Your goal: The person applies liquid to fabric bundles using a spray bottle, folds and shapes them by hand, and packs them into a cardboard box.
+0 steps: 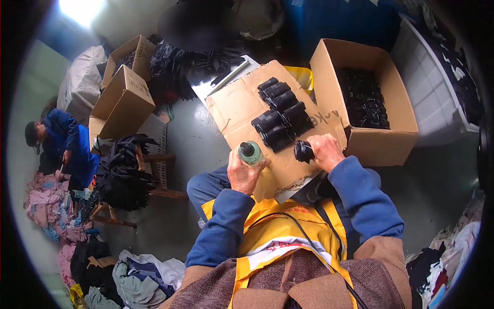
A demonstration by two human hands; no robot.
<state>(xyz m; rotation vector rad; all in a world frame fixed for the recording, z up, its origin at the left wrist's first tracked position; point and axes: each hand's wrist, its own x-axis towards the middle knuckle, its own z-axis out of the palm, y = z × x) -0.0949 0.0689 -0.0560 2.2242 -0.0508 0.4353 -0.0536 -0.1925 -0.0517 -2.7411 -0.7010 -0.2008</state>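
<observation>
My left hand [243, 174] is closed around a greenish, see-through bottle [253, 157] with a black cap, above the left part of a flat cardboard sheet [234, 108]. My right hand [327, 152] grips a black rolled bundle [303, 151], whose round end points left. Just beyond it, several black rolls [280, 116] lie side by side in rows on the cardboard. What the rolls are made of is too small to tell; they look like rolled cloth. My fingers partly hide the bottle's sides and the bundle's far end.
To the right, an open cardboard box [396, 129] holds many black rolls, with a white plastic crate [435, 77] beyond. At left, a stool bears a black cloth pile [123, 175]. A person in blue [69, 144] sits by pink cloth [49, 201]. More boxes [123, 103] stand behind.
</observation>
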